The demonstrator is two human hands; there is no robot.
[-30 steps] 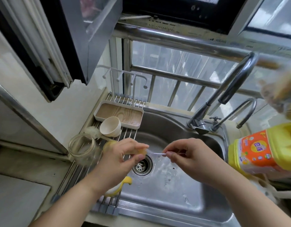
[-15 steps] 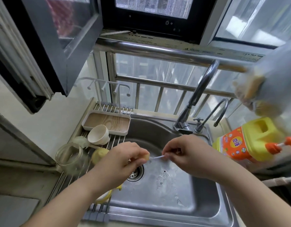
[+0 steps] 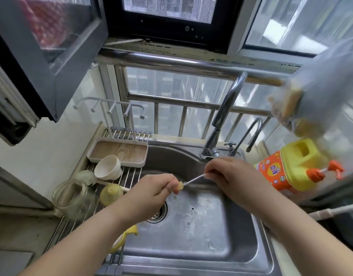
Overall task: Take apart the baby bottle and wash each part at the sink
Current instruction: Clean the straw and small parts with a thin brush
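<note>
Over the sink [image 3: 221, 232] my left hand [image 3: 151, 193] pinches the small yellow bottle part [image 3: 180, 185]; my right hand [image 3: 227, 174] pinches the thin white brush [image 3: 194, 179], now drawn out so only its tip meets the part. I judge this piece nearly clean. On the left rack [image 3: 130, 174] wait the glass bottle [image 3: 72, 198], yellow teat [image 3: 111, 194] and cup [image 3: 108, 167]; detergent [image 3: 287, 168] stands at right.

Bright daylight enters through the window [image 3: 171, 108], the wide-angle edges bend, and the right side blurs.
</note>
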